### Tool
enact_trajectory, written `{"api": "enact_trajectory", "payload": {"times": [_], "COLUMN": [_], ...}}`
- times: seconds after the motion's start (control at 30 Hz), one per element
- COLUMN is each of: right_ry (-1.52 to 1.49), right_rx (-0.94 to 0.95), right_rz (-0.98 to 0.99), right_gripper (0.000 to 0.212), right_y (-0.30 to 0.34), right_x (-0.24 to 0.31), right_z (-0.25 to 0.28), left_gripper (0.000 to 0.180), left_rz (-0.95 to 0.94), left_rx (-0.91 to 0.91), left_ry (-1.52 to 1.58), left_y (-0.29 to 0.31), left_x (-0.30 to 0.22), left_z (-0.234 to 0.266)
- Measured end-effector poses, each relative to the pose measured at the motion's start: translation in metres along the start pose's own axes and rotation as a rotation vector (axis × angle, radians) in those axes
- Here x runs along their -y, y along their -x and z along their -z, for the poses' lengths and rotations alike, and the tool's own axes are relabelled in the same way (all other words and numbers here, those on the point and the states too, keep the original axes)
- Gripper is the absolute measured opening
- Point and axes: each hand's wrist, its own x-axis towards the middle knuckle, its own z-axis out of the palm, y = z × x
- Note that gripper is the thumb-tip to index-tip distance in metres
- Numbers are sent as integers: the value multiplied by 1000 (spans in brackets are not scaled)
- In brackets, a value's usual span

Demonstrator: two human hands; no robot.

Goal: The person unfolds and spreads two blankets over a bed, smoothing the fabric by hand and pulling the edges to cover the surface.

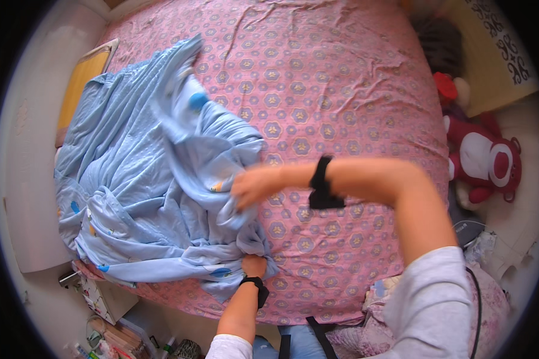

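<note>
A light blue blanket (132, 143) with small coloured prints lies bunched and folded over the left part of the bed. At the near edge of the bed, my left hand (254, 266) is closed on a gathered corner of it, with its fingertips partly hidden in the cloth. Farther up, my right hand (256, 185) reaches across from the right to the blanket's right edge. Motion smears its fingers, so I cannot make out whether they grip the cloth. Both wrists wear black straps.
A pink patterned sheet (329, 107) with wrinkles covers the bed. Along the right side are a dark red plush bear (482, 152) and a cardboard panel (497, 54). A floral bundle (488, 305) sits at the near right. Boxes and small items (117, 338) stand at the lower left.
</note>
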Motion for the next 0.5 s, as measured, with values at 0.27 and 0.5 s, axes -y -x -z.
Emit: {"api": "enact_trajectory", "payload": {"times": [0.27,0.5], "right_ry": [1348,21], "right_rx": [-293,29], "right_rz": [-1633,-2027], "right_gripper": [17,27], "right_y": [224,254], "right_x": [79,259], "right_z": [353,65], "left_gripper": [19,30], "left_rz": [194,-44], "left_rx": [187,286], "left_ry": [-29,220], "left_y": [7,9], "left_x": [-32,-6], "left_z": [39,31]}}
